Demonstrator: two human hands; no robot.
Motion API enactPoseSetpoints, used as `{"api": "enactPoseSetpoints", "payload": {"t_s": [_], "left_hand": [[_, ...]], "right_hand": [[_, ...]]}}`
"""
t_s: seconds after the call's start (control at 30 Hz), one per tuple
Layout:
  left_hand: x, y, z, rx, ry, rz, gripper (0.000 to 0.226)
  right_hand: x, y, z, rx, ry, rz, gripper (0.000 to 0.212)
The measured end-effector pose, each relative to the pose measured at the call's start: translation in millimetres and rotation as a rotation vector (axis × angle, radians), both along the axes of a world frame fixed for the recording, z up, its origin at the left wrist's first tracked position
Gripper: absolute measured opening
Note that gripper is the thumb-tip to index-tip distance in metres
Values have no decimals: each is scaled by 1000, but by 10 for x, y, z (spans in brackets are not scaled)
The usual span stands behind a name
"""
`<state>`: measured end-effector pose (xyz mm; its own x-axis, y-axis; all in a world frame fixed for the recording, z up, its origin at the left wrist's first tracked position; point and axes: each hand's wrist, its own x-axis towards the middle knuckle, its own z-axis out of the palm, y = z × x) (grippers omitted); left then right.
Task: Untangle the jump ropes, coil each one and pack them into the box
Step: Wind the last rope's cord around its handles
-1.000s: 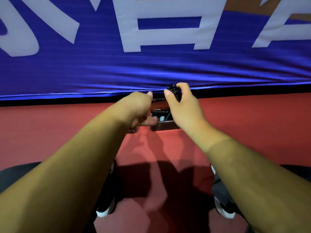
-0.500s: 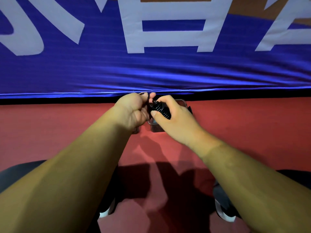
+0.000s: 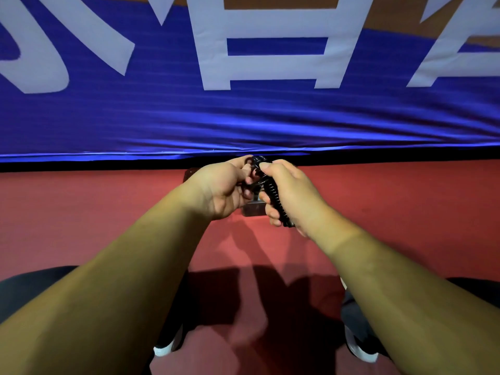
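While one blue banner (image 3: 162,123) with large white characters fills the upper half of the frame, one red floor (image 3: 81,212) takes the lower half, and a black strip runs between them. Two bare forearms reach from the bottom corners toward the middle. Two dark-clad knees show at the lower left and lower right edges.

Two hands meet at the centre, just under the banner's hem. The right hand (image 3: 293,197) has its fingers curled round one black ribbed bundle of jump rope (image 3: 273,194), which runs from the thumb tip down to the heel of the palm. The left hand (image 3: 217,192) touches the same bundle from the left, its fingers bent inward and pinching a black loop near the top. How many ropes make up the bundle cannot be told.

One clear box (image 3: 251,211) stands on the floor directly below the hands, only a small corner showing between them. Two shoes with white toes, the left shoe (image 3: 163,349) and the right shoe (image 3: 362,353), sit near the bottom edge.
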<state>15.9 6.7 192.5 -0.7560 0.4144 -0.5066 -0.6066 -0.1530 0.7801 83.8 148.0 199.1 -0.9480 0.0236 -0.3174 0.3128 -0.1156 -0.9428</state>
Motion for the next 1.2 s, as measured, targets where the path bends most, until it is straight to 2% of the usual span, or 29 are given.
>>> {"api": "enactPoseSetpoints", "payload": {"t_s": [0.1, 0.2, 0.4, 0.57, 0.77, 0.9, 1.03, 1.2], "left_hand": [[5, 17, -49, -57, 36, 56, 30], [54, 57, -37, -130, 132, 146, 20], [106, 122, 2, -39, 171, 93, 25], [106, 109, 4, -89, 195, 145, 25], [75, 110, 18, -40, 168, 196, 26], [69, 105, 19, -64, 182, 112, 33], [81, 70, 89, -150, 210, 88, 30], [100, -3, 134, -258, 335, 30, 28]], "right_hand": [[20, 14, 23, -115, -78, 42, 34], [39, 5, -38, -156, -124, 59, 32], [13, 93, -21, -316, -180, 110, 41], [-10, 78, -74, -323, -187, 91, 41], [-61, 13, -80, -407, -99, 53, 43], [-66, 4, -88, -395, -79, 55, 45], [-55, 15, -86, -394, -69, 98, 46], [-19, 38, -108, -375, -46, 129, 44]]}}
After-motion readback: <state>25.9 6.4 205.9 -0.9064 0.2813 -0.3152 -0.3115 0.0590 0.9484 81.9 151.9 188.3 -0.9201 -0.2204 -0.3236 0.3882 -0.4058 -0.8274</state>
